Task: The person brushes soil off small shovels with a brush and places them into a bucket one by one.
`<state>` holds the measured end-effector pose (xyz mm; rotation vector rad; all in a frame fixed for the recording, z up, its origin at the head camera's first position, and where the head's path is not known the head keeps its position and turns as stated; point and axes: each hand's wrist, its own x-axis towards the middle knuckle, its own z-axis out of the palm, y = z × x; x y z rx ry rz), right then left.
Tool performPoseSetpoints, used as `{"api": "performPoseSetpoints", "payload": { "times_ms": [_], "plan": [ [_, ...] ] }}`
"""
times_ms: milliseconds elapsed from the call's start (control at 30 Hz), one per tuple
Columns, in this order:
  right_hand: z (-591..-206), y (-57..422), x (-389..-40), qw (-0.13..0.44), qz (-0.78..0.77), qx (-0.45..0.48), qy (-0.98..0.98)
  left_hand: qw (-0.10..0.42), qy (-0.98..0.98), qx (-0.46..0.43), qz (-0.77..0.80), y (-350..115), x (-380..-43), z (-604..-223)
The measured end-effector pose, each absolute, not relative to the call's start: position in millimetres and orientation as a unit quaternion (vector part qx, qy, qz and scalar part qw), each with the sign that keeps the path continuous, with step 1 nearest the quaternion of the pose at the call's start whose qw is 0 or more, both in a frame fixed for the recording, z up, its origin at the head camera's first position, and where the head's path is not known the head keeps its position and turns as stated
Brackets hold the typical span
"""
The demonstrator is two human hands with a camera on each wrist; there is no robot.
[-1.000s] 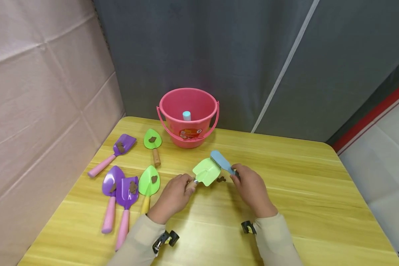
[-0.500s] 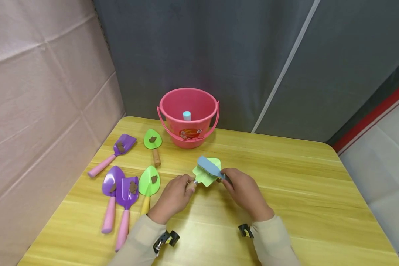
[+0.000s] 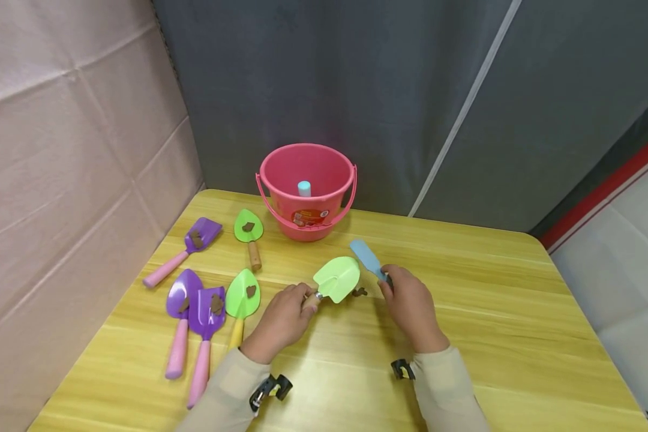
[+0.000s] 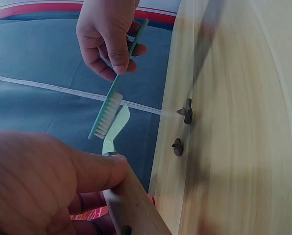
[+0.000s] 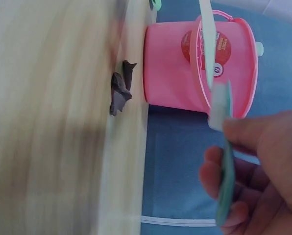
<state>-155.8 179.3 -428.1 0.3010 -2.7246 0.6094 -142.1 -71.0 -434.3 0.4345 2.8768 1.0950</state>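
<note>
My left hand (image 3: 282,318) grips the wooden handle of a light green hand trowel (image 3: 337,278), its blade raised over the table and bare of clumps. A blue brush (image 3: 366,257) is held by my right hand (image 3: 408,307), just right of the blade. In the left wrist view, white bristles on the brush (image 4: 105,117) face the trowel's blade (image 4: 117,126), close beside it. Small dark brown clumps (image 3: 359,292) lie on the table below and right of the blade. The right wrist view shows the brush (image 5: 227,176) blurred at its bristles.
Several purple trowels and shovels (image 3: 207,312) with pink handles and two green trowels (image 3: 243,294) lie at left, each bearing a brown clump. A pink bucket (image 3: 308,174) with a pale blue object (image 3: 304,189) inside stands at the back of the wooden table (image 3: 497,300).
The brush swept left over the trowel's blade, then came back right, off the blade. My left hand and the trowel stayed almost still.
</note>
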Motion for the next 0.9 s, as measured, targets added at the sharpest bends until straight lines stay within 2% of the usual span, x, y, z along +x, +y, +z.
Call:
{"api": "performPoseSetpoints", "payload": {
  "times_ms": [133, 400, 633, 900],
  "plan": [
    [-427.8, 175.4, -154.7, 0.162, 0.235, 0.119, -0.951, 0.019, 0.926, 0.139, 0.351, -69.6, -142.0, -433.3],
    [-423.5, 158.5, -143.0, 0.113, 0.245, 0.221, -0.937, 0.004, 0.926, 0.142, 0.35, -69.0, -140.7, -429.6],
    [-423.3, 164.7, -148.3, 0.102, 0.262, 0.158, -0.947, 0.004, 0.928, 0.136, 0.348, -69.8, -139.4, -428.9],
    [-424.6, 179.4, -154.9, 0.123, 0.244, 0.084, -0.958, 0.007, 0.928, 0.139, 0.345, -71.7, -137.9, -430.3]
  ]
}}
